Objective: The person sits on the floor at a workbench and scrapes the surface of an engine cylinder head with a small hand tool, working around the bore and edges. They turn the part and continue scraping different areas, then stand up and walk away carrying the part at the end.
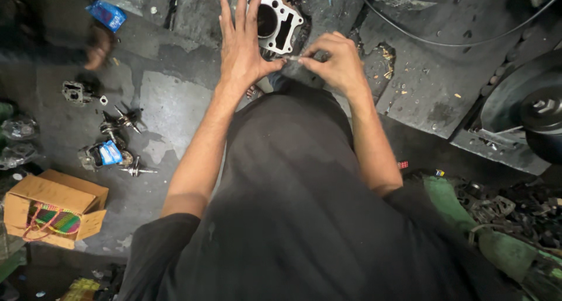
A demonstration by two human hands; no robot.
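The right hand (336,61) is pinching a thin, light, stiff-looking metal piece (293,58) against the spread left hand (241,46), above the cylinder (275,21).

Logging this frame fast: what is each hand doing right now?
Left hand: open, fingers spread, thumb touching a small thin metal piece.
Right hand: closed, pinching that same piece.

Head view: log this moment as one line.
left hand open, fingers spread | right hand pinching small thin metal piece | grey metal engine cylinder block on floor beyond
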